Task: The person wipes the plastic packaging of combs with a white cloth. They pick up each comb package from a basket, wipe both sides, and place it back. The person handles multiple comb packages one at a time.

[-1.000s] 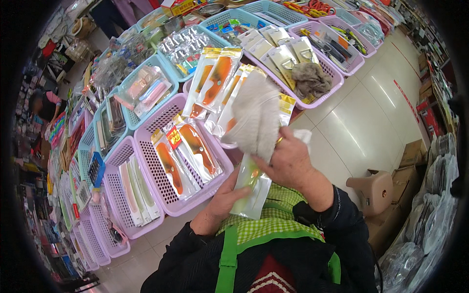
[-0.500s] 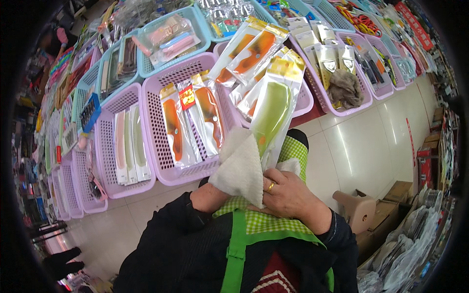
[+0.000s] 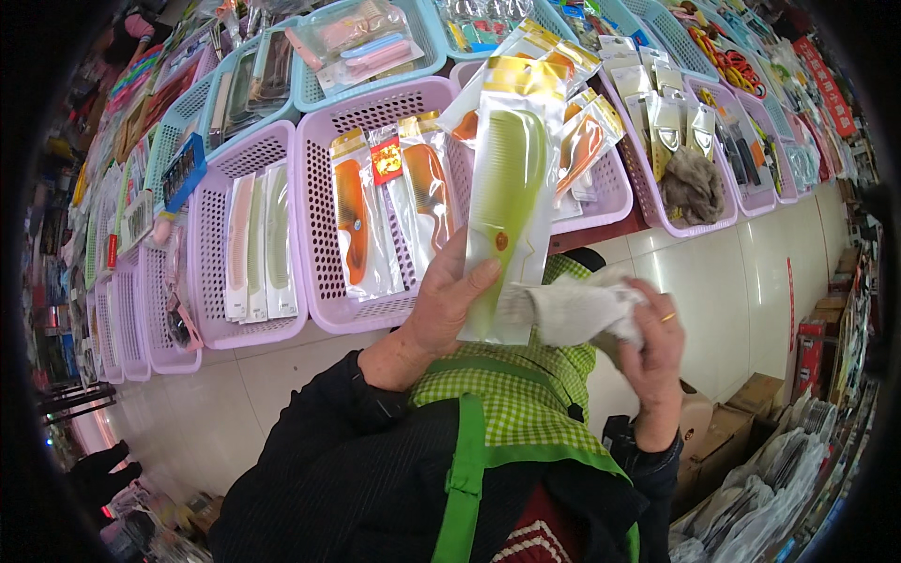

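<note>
A green comb (image 3: pixel 511 178) in a clear plastic sleeve with a gold top stands tilted up in front of me. My left hand (image 3: pixel 449 289) grips the sleeve's lower left side, thumb across its front. To the right of the sleeve, my right hand (image 3: pixel 654 340) is closed on a crumpled white cloth (image 3: pixel 584 308), which hangs toward the sleeve's lower edge. Behind the comb, a purple basket (image 3: pixel 601 202) holds several packaged orange combs (image 3: pixel 587 141). More packaged orange combs (image 3: pixel 349 220) lie in the purple basket (image 3: pixel 314 122) just left of it.
Pale combs (image 3: pixel 253 244) fill another purple basket further left. On the right, a grey-brown rag (image 3: pixel 693 186) lies over a basket of carded goods. Blue baskets (image 3: pixel 434 38) line the back. Cardboard boxes (image 3: pixel 723 427) and plastic-wrapped goods (image 3: pixel 779 479) stand at the lower right.
My left hand has come out from under the white cloth and now holds the comb packet, which is more upright. The cloth has moved right, into my right hand, away from the packet's lower end.
</note>
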Motion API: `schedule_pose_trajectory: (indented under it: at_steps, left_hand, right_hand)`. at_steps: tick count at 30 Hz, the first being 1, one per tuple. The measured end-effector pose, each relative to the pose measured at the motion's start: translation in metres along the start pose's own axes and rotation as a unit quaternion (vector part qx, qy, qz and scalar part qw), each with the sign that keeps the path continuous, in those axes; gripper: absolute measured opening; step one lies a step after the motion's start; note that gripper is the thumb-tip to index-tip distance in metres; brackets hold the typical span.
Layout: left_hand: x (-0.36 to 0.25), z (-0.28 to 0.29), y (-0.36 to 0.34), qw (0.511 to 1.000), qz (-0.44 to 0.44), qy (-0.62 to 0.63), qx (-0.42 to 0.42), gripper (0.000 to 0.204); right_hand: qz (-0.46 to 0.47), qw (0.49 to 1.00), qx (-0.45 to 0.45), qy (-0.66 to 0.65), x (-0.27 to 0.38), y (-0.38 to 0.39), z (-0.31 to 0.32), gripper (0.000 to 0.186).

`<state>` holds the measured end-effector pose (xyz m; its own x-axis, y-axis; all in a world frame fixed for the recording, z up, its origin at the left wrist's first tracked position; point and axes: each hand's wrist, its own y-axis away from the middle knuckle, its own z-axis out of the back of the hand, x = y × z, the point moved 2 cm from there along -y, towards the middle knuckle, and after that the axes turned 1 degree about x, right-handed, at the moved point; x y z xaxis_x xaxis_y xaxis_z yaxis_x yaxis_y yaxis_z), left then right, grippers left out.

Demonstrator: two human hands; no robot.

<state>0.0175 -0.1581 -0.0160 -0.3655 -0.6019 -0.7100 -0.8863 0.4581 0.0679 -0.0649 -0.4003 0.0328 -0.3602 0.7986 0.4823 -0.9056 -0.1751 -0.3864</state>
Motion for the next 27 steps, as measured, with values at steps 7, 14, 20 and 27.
schedule_pose_trajectory:
  at_steps: [7, 14, 20, 27]
  left_hand:
    - [0.013, 0.001, 0.007, 0.983, 0.026, -0.176, 0.055, 0.054]
    - [0.013, -0.008, 0.013, 0.992, 0.063, -0.096, 0.047, 0.048]
    - [0.014, 0.011, 0.006, 0.993, 0.011, -0.107, -0.044, 0.043]
    - [0.011, 0.016, 0.004, 0.941, -0.015, -0.337, -0.022, 0.042]
  right_hand:
    - [-0.087, 0.978, -0.187, -0.017, -0.003, -0.04, 0.039, 0.037]
    - [0.011, 0.996, -0.085, 0.029, 0.0, -0.079, -0.01, 0.044]
    - [0.058, 0.991, 0.09, 0.078, 0.03, -0.051, -0.043, 0.058]
    - [0.172, 0.967, 0.172, 0.07, 0.053, -0.02, -0.042, 0.04]
